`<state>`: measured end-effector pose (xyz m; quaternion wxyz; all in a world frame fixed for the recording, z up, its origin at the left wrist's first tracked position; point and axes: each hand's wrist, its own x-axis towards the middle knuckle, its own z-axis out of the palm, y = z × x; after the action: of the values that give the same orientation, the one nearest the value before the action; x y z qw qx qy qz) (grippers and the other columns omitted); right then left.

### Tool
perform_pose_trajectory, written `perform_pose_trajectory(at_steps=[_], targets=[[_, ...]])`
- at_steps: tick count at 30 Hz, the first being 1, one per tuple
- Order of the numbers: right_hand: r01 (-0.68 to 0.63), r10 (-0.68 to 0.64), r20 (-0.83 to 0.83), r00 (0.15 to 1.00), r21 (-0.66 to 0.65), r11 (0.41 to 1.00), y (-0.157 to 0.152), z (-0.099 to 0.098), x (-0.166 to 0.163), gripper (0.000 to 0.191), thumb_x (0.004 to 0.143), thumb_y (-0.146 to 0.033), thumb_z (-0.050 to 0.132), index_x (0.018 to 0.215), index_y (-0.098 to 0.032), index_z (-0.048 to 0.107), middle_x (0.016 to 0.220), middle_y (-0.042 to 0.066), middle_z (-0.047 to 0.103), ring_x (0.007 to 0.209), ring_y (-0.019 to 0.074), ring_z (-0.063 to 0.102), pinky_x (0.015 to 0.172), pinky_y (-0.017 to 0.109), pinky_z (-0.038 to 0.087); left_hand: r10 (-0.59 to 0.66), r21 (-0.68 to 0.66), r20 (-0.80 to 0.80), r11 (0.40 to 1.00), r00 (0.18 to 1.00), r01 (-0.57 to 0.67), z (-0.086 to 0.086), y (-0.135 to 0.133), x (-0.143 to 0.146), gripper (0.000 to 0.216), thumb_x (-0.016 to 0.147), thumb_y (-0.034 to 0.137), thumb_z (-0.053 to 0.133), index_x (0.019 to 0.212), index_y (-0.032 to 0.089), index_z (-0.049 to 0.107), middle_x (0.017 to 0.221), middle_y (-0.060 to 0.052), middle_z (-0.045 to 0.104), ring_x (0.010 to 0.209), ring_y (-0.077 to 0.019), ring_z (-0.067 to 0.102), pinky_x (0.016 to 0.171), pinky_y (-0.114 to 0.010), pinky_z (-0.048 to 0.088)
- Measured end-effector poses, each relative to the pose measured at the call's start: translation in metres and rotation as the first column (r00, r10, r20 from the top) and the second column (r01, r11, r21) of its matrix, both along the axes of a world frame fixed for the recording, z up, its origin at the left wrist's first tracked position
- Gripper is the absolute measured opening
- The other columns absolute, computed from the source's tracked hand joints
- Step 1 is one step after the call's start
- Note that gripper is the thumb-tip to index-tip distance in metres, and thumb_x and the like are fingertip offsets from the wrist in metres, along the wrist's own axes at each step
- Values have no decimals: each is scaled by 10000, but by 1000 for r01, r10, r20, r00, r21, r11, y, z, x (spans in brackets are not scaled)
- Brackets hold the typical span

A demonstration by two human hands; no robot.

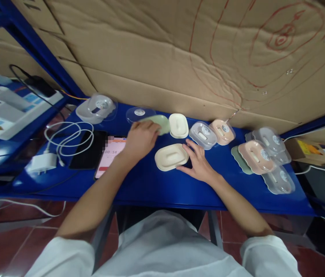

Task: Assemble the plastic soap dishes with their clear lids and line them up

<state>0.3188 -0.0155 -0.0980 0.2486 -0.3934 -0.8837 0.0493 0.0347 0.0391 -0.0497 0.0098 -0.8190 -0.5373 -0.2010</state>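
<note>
My right hand [198,161] has thumb and fingers around the right end of a cream soap dish [170,157], which sits on the blue table. Farther left, my left hand [141,139] is over the near side of a light green oval piece [162,124], close to a clear lid [139,112] with a round label. Its fingertips are blurred and partly hidden, so I cannot tell what they grip. Just behind the held dish lies a cream rounded tray [179,125]. Beside that tray are a grey-lilac soap box [203,134] and a peach soap box [223,132], both clear-lidded.
Peach, grey and green soap boxes [256,157] are piled at the right. More clear-lidded pieces [99,107] stand at the back left. A phone with a timer [113,154], a dark phone [84,152] and a charger with cable [44,161] lie left. Cardboard [151,57] walls the back.
</note>
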Motion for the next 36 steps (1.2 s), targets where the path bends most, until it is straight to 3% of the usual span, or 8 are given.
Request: perform_pose_trajectory(at_steps=[4, 8, 14, 22, 25, 28, 32, 36], targets=[[-13, 13, 44, 999, 5, 1000, 4, 3, 4, 745, 1029, -586, 652, 1672, -305, 398, 1718, 166, 413, 1599, 378, 391, 1250, 640, 399, -386, -68, 11, 920, 923, 386, -7, -32, 33, 243, 1083, 251, 524, 1236, 217, 711, 1191, -94, 771, 1114, -267, 727, 947, -396, 532], [-99, 105, 86, 991, -71, 993, 12, 7, 11, 573, 1059, -556, 614, 1557, -276, 571, 1673, 140, 505, 1579, 339, 438, 1259, 610, 415, -510, -76, -28, 858, 860, 507, -16, -41, 41, 344, 1045, 363, 655, 1355, 214, 642, 1300, -108, 730, 1169, -284, 699, 1037, -429, 497], [-86, 92, 100, 991, -68, 994, 18, 8, 14, 428, 1114, -395, 541, 1524, -304, 625, 1604, 85, 599, 1537, 294, 509, 1232, 564, 478, -424, -96, -194, 906, 885, 413, -14, -34, 31, 379, 976, 323, 732, 1318, 186, 644, 1222, -142, 709, 1162, -345, 675, 971, -469, 473], [-68, 72, 140, 987, -37, 997, 13, 5, 9, 533, 1109, -182, 457, 1619, -327, 519, 1626, 78, 577, 1553, 276, 488, 1249, 566, 443, -364, -129, -205, 930, 908, 344, -13, -33, 32, 268, 975, 165, 669, 1242, 180, 679, 1228, -147, 711, 1172, -335, 675, 944, -442, 482], [-83, 91, 118, 989, -64, 994, 14, 3, 8, 510, 1129, -244, 445, 1626, -342, 506, 1629, 67, 574, 1553, 272, 486, 1250, 563, 442, -372, -154, -189, 925, 909, 346, -9, -35, 31, 239, 973, 182, 666, 1209, 195, 701, 1186, -137, 727, 1144, -333, 685, 925, -450, 490], [-37, 43, 50, 998, -112, 993, 19, -1, 8, 542, 1156, -350, 384, 1698, -329, 375, 1703, 72, 480, 1607, 265, 412, 1285, 571, 411, -346, -192, -162, 930, 924, 314, -4, -34, 23, 196, 956, 204, 675, 1146, 211, 725, 1153, -129, 738, 1128, -338, 692, 920, -462, 503], [80, -65, 87, 994, -186, 979, 30, -9, 6, 685, 1150, -504, 360, 1764, -299, 134, 1785, 104, 317, 1674, 286, 266, 1333, 597, 335, -192, -224, -191, 963, 963, 147, -1, -29, 4, 259, 929, 193, 665, 1181, 217, 723, 1189, -158, 712, 1178, -392, 668, 973, -547, 511], [79, -48, 150, 988, -208, 975, 33, -14, 3, 755, 1135, -563, 388, 1768, -296, 75, 1806, 104, 256, 1696, 306, 178, 1355, 621, 264, -57, -241, -193, 971, 980, 9, -2, -26, -6, 327, 928, 167, 628, 1246, 200, 694, 1249, -202, 670, 1245, -440, 620, 947, -586, 543]])
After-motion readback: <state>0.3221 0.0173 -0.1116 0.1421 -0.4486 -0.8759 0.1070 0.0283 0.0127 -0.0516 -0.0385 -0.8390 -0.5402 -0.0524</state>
